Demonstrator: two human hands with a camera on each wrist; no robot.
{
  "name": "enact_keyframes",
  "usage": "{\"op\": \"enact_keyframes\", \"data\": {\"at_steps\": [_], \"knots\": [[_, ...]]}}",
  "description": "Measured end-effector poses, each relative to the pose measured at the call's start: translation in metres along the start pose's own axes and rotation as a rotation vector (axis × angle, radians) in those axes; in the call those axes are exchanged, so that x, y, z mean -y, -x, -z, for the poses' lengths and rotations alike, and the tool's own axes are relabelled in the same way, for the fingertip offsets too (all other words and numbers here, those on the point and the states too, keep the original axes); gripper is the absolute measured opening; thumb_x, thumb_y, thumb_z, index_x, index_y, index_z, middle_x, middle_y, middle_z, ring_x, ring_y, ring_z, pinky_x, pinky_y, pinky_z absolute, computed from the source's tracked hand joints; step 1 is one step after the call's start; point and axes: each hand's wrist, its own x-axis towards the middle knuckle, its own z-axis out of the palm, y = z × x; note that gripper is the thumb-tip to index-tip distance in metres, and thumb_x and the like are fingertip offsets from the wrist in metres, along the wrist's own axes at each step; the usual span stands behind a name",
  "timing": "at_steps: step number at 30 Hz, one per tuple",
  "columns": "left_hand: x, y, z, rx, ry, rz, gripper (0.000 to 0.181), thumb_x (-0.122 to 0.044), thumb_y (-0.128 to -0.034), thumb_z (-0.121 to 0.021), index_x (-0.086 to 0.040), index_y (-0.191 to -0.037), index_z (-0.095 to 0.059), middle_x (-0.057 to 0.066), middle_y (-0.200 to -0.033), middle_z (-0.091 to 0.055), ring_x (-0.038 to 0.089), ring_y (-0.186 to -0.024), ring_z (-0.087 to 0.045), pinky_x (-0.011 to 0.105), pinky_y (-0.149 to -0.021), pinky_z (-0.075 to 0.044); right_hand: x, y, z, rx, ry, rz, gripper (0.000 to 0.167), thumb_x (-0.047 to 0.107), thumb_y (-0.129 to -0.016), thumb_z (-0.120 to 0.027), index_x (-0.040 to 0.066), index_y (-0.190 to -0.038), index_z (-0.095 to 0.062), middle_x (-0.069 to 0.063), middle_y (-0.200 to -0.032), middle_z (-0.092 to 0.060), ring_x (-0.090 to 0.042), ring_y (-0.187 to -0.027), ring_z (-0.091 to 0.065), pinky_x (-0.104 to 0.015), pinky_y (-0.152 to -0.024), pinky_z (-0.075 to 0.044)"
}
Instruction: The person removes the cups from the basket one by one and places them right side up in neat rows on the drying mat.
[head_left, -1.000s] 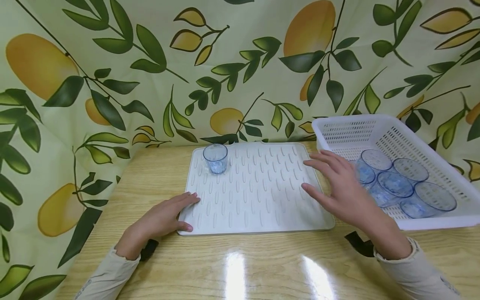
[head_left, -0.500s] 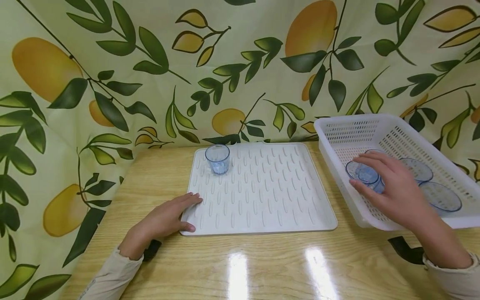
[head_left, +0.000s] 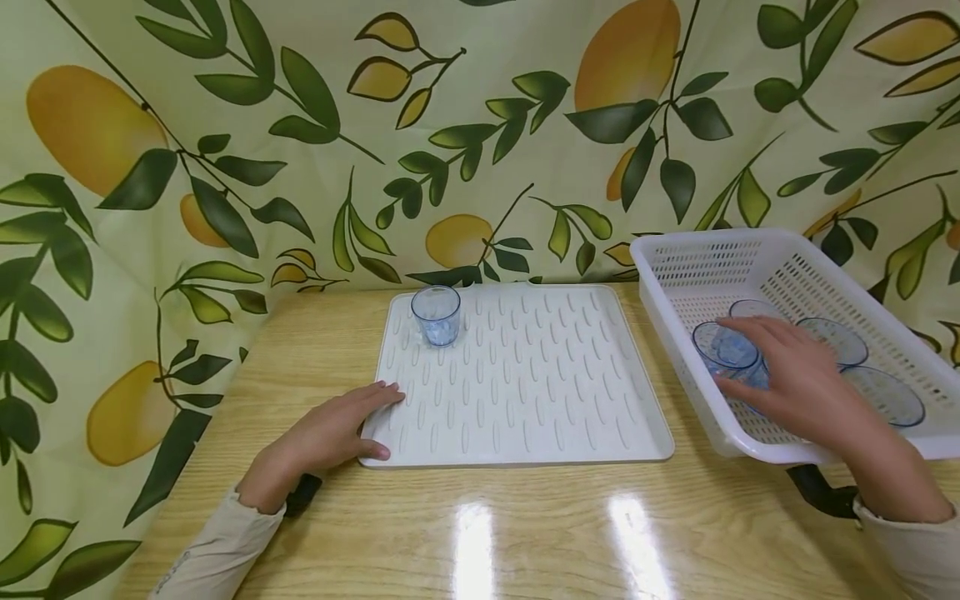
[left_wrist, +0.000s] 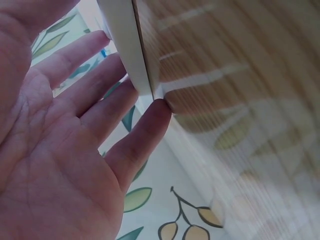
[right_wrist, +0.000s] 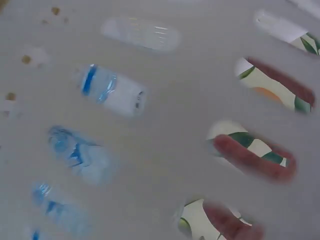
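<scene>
In the head view, my left hand (head_left: 322, 433) rests with extended fingers on the left edge of a white ridged mat (head_left: 525, 392). The left wrist view shows that hand (left_wrist: 70, 135) with its fingertips at the mat's edge. One clear blue glass (head_left: 437, 318) stands upright on the mat's back left. My right hand (head_left: 817, 383) is over the white basket (head_left: 675, 367), thumb and fingers apart around the left glasses (head_left: 725, 344); whether they touch glass is hard to tell. In the right wrist view, fingers (right_wrist: 255, 160) show through the basket wall's slots (right_wrist: 175, 125).
Several blue glasses, among them one (head_left: 885, 396) at the right and another (head_left: 832, 340) behind it, sit in the basket. The basket stands right of the mat on a wooden table (head_left: 555, 517). A fruit-patterned cloth (head_left: 480, 150) hangs behind.
My right hand has moved right from beside the mat to the glasses in the basket, shifting only slightly in the last half second. My left hand has stayed at the mat's edge.
</scene>
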Motion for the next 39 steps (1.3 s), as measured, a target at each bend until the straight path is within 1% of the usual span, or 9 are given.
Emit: {"op": "enact_keyframes", "data": {"at_steps": [4, 9, 14, 17, 19, 24, 31, 34, 39], "knots": [[0.0, 0.0, 0.001, -0.001, -0.002, -0.007, 0.078, -0.035, -0.0795, -0.081, -0.011, -0.147, -0.049, 0.019, -0.155, -0.042, 0.04, -0.144, -0.039, 0.062, -0.11, -0.036, 0.0, -0.007, -0.001, 0.046, 0.031, 0.008, 0.086, 0.021, -0.072, -0.088, 0.007, -0.145, -0.045, -0.032, -0.139, -0.048, -0.054, -0.126, -0.04, -0.073, -0.088, -0.032], [0.0, 0.0, 0.001, 0.001, 0.0, -0.01, 0.078, -0.034, -0.0796, -0.081, -0.01, -0.147, -0.049, 0.018, -0.155, -0.042, 0.04, -0.145, -0.038, 0.062, -0.11, -0.036, -0.005, -0.012, -0.002, 0.109, 0.054, 0.001, 0.088, 0.025, -0.074, -0.087, 0.007, -0.147, -0.041, -0.035, -0.139, -0.045, -0.057, -0.125, -0.038, -0.075, -0.083, -0.033], [-0.001, 0.001, 0.002, -0.002, 0.008, -0.002, 0.078, -0.033, -0.0793, -0.081, -0.01, -0.146, -0.049, 0.019, -0.155, -0.043, 0.041, -0.145, -0.038, 0.062, -0.111, -0.036, -0.009, -0.017, -0.004, 0.228, 0.049, -0.06, 0.093, 0.03, -0.079, -0.083, 0.01, -0.154, -0.031, -0.034, -0.149, -0.036, -0.056, -0.138, -0.026, -0.08, -0.088, -0.024], [-0.002, 0.0, 0.002, -0.004, 0.015, 0.008, 0.077, -0.033, -0.0786, -0.082, -0.01, -0.145, -0.051, 0.019, -0.155, -0.043, 0.041, -0.145, -0.038, 0.062, -0.111, -0.035, -0.012, -0.016, -0.006, 0.265, 0.046, -0.076, 0.095, 0.029, -0.08, -0.081, 0.012, -0.156, -0.026, -0.033, -0.153, -0.032, -0.054, -0.143, -0.02, -0.081, -0.091, -0.021], [-0.002, -0.001, 0.001, -0.002, 0.015, 0.013, 0.077, -0.033, -0.0781, -0.082, -0.01, -0.145, -0.051, 0.019, -0.155, -0.043, 0.041, -0.145, -0.038, 0.062, -0.112, -0.035, -0.012, -0.014, -0.007, 0.257, 0.044, -0.078, 0.096, 0.027, -0.079, -0.082, 0.012, -0.156, -0.026, -0.035, -0.152, -0.032, -0.056, -0.142, -0.02, -0.081, -0.091, -0.02], [-0.002, -0.002, 0.0, -0.003, 0.014, 0.02, 0.077, -0.035, -0.0777, -0.082, -0.011, -0.145, -0.052, 0.019, -0.155, -0.043, 0.041, -0.145, -0.038, 0.061, -0.112, -0.035, -0.013, -0.012, -0.008, 0.19, 0.034, -0.062, 0.097, 0.024, -0.077, -0.084, 0.009, -0.154, -0.028, -0.039, -0.144, -0.035, -0.06, -0.131, -0.029, -0.079, -0.09, -0.022], [-0.003, -0.002, 0.0, -0.013, 0.014, 0.025, 0.078, -0.033, -0.0768, -0.083, -0.012, -0.145, -0.052, 0.019, -0.155, -0.044, 0.041, -0.144, -0.038, 0.062, -0.111, -0.036, -0.012, -0.011, -0.007, 0.086, 0.017, -0.018, 0.099, 0.021, -0.069, -0.09, 0.005, -0.15, -0.037, -0.037, -0.132, -0.051, -0.057, -0.118, -0.041, -0.072, -0.083, -0.031], [-0.004, -0.002, 0.0, -0.01, 0.02, 0.032, 0.078, -0.033, -0.0764, -0.083, -0.012, -0.144, -0.052, 0.018, -0.155, -0.044, 0.041, -0.144, -0.038, 0.062, -0.111, -0.035, -0.012, -0.011, -0.006, 0.103, -0.014, -0.038, 0.102, 0.023, -0.068, -0.091, 0.004, -0.151, -0.036, -0.037, -0.13, -0.05, -0.056, -0.114, -0.046, -0.071, -0.082, -0.036], [-0.004, -0.002, -0.001, -0.009, 0.022, 0.039, 0.077, -0.033, -0.0759, -0.084, -0.013, -0.144, -0.053, 0.017, -0.154, -0.045, 0.041, -0.144, -0.038, 0.062, -0.112, -0.035, -0.011, -0.011, -0.005, 0.191, -0.061, -0.121, 0.105, 0.026, -0.069, -0.09, 0.003, -0.153, -0.032, -0.04, -0.135, -0.041, -0.056, -0.111, -0.05, -0.071, -0.078, -0.044]]}}
